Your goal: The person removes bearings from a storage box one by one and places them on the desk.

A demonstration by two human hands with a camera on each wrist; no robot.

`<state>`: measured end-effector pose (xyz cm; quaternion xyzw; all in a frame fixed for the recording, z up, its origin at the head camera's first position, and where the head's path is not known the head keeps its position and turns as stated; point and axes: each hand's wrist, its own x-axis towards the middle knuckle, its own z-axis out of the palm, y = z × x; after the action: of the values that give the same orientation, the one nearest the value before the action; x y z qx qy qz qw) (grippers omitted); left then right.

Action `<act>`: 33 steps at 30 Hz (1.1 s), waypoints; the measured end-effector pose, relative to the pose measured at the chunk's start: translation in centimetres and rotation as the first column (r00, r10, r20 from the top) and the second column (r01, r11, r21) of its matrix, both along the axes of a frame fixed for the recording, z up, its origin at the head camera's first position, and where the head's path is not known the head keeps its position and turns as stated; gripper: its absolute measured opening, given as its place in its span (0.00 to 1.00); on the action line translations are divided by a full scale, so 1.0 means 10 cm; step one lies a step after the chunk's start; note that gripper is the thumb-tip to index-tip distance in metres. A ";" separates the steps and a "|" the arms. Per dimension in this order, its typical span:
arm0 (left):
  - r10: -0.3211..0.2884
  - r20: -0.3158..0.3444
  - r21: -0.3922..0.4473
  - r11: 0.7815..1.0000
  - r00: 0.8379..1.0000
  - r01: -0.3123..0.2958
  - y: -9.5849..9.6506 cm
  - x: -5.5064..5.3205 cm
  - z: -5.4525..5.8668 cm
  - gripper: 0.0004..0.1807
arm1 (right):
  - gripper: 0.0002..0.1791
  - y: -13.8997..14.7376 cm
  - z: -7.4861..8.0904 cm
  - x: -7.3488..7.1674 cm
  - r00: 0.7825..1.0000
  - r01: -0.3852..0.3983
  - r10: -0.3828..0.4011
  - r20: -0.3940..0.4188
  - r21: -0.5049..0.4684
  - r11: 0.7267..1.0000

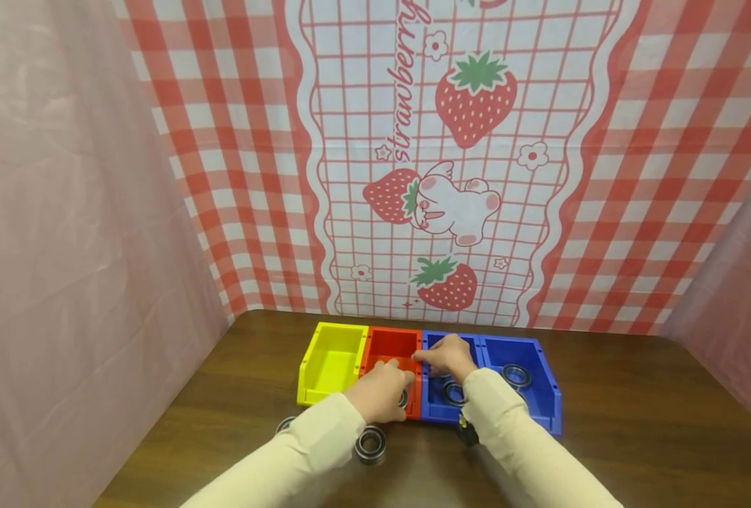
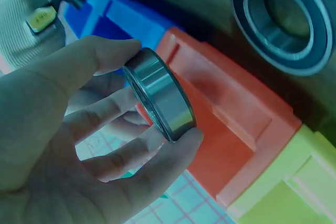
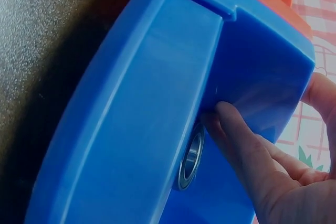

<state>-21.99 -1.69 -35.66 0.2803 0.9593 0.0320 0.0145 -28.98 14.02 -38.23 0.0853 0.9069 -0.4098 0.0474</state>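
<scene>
My left hand (image 1: 378,395) is over the red bin (image 1: 393,342). It pinches a ball bearing (image 2: 160,95) by its outer rim between thumb and fingertips, as the left wrist view shows. My right hand (image 1: 449,355) reaches into the left blue bin (image 1: 435,413), its fingers (image 3: 236,129) down inside near the side wall and its thumb side outside that wall. Nothing shows between those fingers. Close to them a bearing (image 3: 190,158) lies in the bin; another bearing (image 1: 445,372) is partly covered by the hand in the head view.
A yellow bin (image 1: 334,363) adjoins the red one on the left. At the right end, another blue bin (image 1: 541,381) contains a bearing (image 1: 516,375). In front of the bins, a bearing (image 1: 370,444) lies on the wooden table (image 1: 636,416); a second bearing (image 1: 284,424) is partly behind my left sleeve.
</scene>
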 end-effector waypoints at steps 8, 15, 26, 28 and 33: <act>-0.113 0.000 -0.021 0.993 0.994 0.113 0.04 0.20 -0.08 0.21 | 0.20 0.00 0.00 0.02 1.000 0.002 -0.002 -0.007 0.000 1.000; -0.182 -0.003 -0.031 0.983 0.983 0.182 0.08 0.29 -0.23 0.17 | 0.21 0.00 -0.02 0.02 1.000 -0.007 0.007 -0.025 0.008 1.000; -0.215 -0.014 -0.019 0.977 0.977 0.214 0.11 0.34 -0.42 0.17 | 0.20 -0.01 -0.01 0.02 1.000 -0.010 0.010 -0.025 0.004 1.000; -0.218 -0.024 -0.020 0.976 0.976 0.218 0.10 0.34 -0.45 0.18 | 0.20 -0.01 -0.01 0.02 1.000 -0.009 0.010 -0.022 0.005 1.000; -0.205 -0.001 -0.002 0.979 0.979 0.205 0.10 0.33 -0.49 0.19 | 0.22 -0.02 -0.02 0.01 1.000 -0.007 0.007 -0.017 0.003 1.000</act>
<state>-18.66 -0.67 -40.57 0.3775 0.9254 0.0291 0.0175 -28.84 13.83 -38.40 0.0788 0.9081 -0.4092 0.0411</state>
